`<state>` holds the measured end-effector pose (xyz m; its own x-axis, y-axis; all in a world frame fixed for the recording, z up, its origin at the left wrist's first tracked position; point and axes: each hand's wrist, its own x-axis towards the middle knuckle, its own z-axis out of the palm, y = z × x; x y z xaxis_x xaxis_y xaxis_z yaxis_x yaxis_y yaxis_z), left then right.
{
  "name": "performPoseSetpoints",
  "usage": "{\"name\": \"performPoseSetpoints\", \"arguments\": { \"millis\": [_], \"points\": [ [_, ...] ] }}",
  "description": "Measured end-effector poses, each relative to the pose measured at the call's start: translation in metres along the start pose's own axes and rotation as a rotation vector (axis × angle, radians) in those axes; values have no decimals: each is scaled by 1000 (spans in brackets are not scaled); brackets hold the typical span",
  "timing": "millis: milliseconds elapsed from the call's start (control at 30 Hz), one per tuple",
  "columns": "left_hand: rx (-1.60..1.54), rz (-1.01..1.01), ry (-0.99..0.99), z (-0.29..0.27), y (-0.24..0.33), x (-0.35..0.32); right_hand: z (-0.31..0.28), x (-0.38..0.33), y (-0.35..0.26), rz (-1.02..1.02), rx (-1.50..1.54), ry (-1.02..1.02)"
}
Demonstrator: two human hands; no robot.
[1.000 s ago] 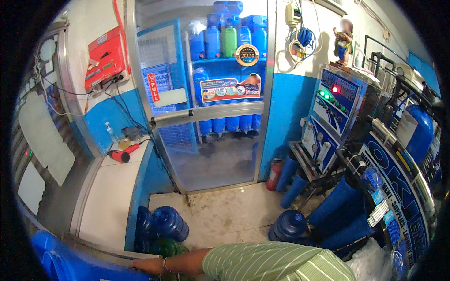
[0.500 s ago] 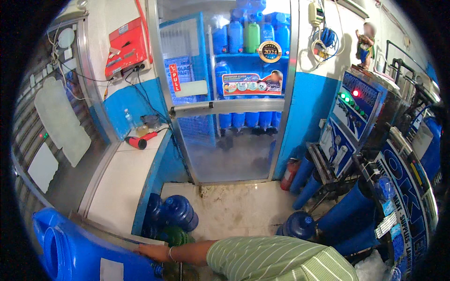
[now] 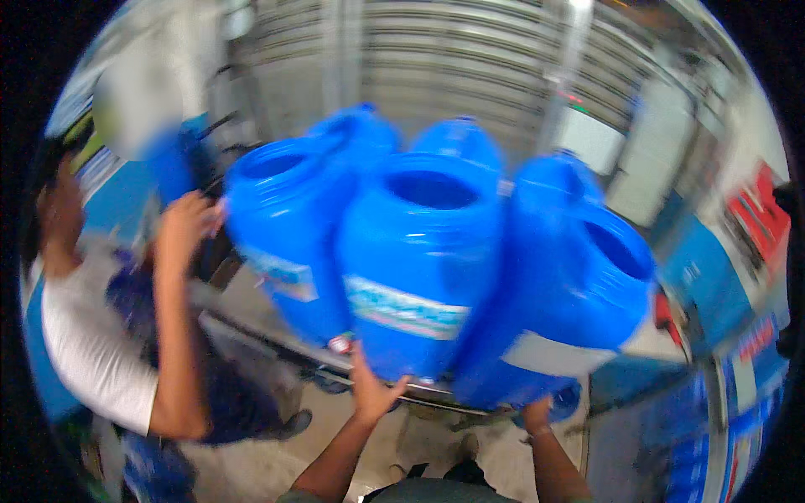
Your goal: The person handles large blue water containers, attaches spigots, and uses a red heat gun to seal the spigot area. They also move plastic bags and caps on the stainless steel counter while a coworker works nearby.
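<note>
Jugs are crowding the middle of the view: three big blue water jugs with wide open mouths, and nothing is showing inside them. The middle jug (image 3: pixel 417 260) is sitting on the person's left hand (image 3: pixel 371 390), whose fingers are spreading under its base. The right jug (image 3: pixel 579 285) is leaning outward, with the right hand (image 3: pixel 537 412) pressing up beneath it. The left jug (image 3: pixel 285 226) is touching the middle one, and a co-worker's hand (image 3: pixel 183 228) is lying against its side. More blue jugs (image 3: pixel 457 138) are peeking up behind. Below, a strip of pale floor (image 3: pixel 419 453) is lying open between the two forearms.
</note>
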<state>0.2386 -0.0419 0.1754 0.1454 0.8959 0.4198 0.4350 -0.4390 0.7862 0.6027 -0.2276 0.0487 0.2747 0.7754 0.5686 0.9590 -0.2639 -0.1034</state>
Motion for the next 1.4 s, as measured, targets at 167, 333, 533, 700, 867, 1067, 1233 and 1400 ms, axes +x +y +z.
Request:
{"name": "performPoseSetpoints", "arguments": {
  "millis": [167, 333, 533, 700, 867, 1067, 1233, 1400],
  "points": [
    [-149, 201, -181, -19, -31, -8, -61, 5, -26, 694, 940, -106],
    [54, 217, 324, -50, -30, 8, -57, 16, -30, 601, 858, 100],
    [91, 31, 467, -44, -11, 62, -53, -2, -6, 639, 637, -56],
    [45, -180, 719, 1, -23, 56, -59, 15, -28, 656, 899, 6],
    [63, -226, 417, 3, -22, 43, -54, 12, -26, 574, 892, 140],
    [117, -100, 339, -15, -36, 49, -44, 15, -10, 418, 560, -172],
    [106, -10, 457, -27, -44, 44, -43, 20, -13, 523, 1077, -41],
    [94, -85, 472, -27, -45, 27, -48, 22, -17, 351, 916, -26]
  ]
}}
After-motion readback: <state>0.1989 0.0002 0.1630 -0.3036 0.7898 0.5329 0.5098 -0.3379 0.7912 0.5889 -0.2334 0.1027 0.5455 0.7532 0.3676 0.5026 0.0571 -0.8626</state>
